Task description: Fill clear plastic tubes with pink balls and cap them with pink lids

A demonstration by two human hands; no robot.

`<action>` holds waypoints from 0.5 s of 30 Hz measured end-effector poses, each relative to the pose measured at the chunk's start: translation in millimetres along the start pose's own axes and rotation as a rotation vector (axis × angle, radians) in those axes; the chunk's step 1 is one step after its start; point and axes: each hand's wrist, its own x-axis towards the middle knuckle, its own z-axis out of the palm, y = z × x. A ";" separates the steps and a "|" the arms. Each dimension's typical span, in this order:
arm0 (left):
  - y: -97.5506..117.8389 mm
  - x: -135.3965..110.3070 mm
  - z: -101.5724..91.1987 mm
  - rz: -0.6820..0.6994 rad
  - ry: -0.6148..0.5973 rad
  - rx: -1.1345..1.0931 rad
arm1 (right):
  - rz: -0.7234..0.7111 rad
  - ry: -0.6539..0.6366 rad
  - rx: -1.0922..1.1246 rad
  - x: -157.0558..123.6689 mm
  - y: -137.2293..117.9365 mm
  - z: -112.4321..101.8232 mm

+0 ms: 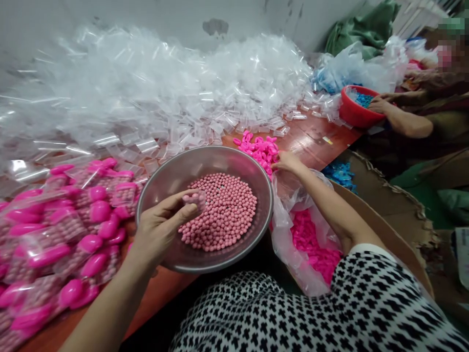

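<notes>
My left hand (164,225) hovers over a metal bowl (161,181) full of small pink beads (223,210). Its fingers are pinched on a small clear bag (196,198) with some pink beads in it. My right hand (287,161) reaches past the bowl to a loose pile of bright pink plastic pieces (258,149) on the red-brown table (311,139); its fingers curl down onto the pile, and what they hold is hidden.
A big heap of empty clear bags (154,93) covers the back of the table. Filled bags with pink pieces (58,244) lie at the left. A plastic sack of pink pieces (311,244) sits in a cardboard box (388,230). Another person's hand (379,103) rests in a red bowl (353,115).
</notes>
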 end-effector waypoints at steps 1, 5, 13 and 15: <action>-0.4 -0.1 -0.7 -0.002 -0.005 0.012 | 0.016 0.006 -0.013 1.3 1.6 2.1; 1.9 -1.3 0.6 -0.006 0.001 0.050 | 0.088 0.055 -0.071 4.2 16.4 3.3; 7.9 -2.2 4.8 -0.038 0.006 0.024 | -0.246 0.099 -0.123 -7.3 51.4 -11.9; 7.1 -2.6 4.1 -0.048 0.001 0.004 | -0.400 0.063 -0.110 -7.2 55.0 -13.0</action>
